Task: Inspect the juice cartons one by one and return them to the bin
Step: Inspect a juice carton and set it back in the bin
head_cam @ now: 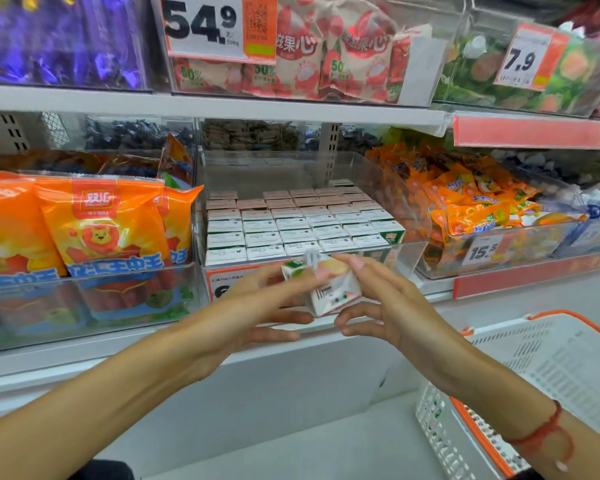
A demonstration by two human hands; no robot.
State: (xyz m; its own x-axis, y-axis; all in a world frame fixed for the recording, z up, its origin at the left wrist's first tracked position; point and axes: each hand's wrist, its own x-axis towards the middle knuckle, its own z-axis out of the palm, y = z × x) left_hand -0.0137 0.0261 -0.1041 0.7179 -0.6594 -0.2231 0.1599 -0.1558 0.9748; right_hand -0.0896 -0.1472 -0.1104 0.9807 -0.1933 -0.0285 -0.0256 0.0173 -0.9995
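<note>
carton (329,287): white, green top, red trim | binned cartons (291,226) at 12 o'clock: white tops | snack bags (94,223) at 9 o'clock: orange, lion print | basket (534,375) at 4 o'clock: white, orange rim

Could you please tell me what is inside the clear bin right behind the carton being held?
The clear bin holds rows of small juice cartons, tops showing. Anything beneath them is hidden.

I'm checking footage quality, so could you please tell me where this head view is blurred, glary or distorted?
Head view: the held juice carton and both hands are motion-blurred; the purple packs at top left are smeared; glare marks the clear bin wall; the wide lens bends the shelf edges.
</note>
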